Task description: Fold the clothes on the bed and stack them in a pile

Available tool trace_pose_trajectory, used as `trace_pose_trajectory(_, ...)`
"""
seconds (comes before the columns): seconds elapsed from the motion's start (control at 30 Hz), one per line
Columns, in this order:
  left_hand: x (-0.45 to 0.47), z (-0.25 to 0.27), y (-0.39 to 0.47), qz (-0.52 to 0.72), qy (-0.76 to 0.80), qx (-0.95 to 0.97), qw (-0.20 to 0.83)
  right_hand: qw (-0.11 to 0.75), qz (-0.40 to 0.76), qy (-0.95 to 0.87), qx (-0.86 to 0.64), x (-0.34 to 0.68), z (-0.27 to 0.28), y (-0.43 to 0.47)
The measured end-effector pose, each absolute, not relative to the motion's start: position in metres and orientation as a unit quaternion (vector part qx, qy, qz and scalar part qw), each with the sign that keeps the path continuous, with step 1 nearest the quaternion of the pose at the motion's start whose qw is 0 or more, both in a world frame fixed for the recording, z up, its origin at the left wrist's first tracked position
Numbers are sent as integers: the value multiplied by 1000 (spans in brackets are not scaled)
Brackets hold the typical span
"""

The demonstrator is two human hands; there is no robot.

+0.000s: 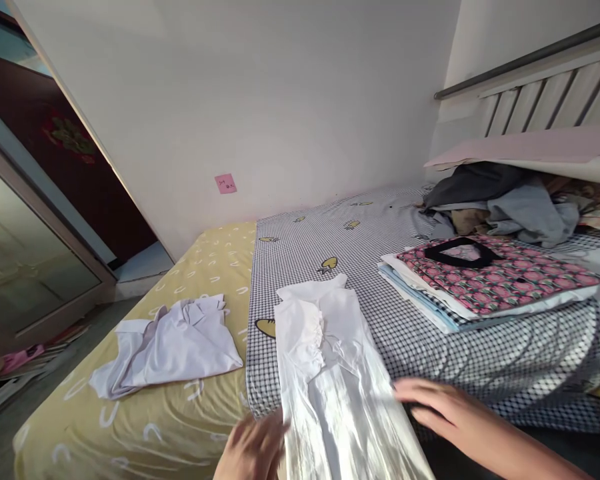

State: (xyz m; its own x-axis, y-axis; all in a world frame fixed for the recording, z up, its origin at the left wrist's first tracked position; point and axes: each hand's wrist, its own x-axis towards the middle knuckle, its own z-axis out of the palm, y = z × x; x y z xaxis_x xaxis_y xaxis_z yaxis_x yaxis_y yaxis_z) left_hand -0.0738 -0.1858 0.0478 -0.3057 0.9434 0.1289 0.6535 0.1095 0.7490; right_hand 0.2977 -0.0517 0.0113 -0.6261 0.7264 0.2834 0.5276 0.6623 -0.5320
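A long white garment [337,400] with ruffles near its top lies lengthwise on the bed, its near end running out of view at the bottom. Beside its left edge is my left hand [253,445], somewhat blurred, its fingers loosely extended and holding nothing that I can see. My right hand [427,403] is at the garment's right edge, fingers stretched out and thumb apart; whether the fingertips touch the cloth I cannot tell. To the left, a white shirt [180,347] lies loosely folded on the yellow part of the bedding.
At the right, a stack of folded clothes is topped by a pink floral garment [500,273] with a black neckline. Behind it are rumpled grey clothes [525,207] beneath a pink sheet [540,143]. The checked bedding [305,240] meets the wall. A doorway is at far left.
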Motion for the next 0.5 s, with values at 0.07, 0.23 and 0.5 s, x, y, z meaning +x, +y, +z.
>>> trace_pose_trajectory(0.07, -66, 55, -143, 302, 660, 681, 92, 291, 144, -873, -365, 243, 34, -19)
trace_pose_trajectory(0.23, -25, 62, -45, 99, 692, 715, 16, 247, 82, -881, -396, 137, 39, 48)
trace_pose_trajectory(0.5, -12, 32, 12, 80, 715, 690, 75, 143, 175, -871, -437, 122, -12, 74)
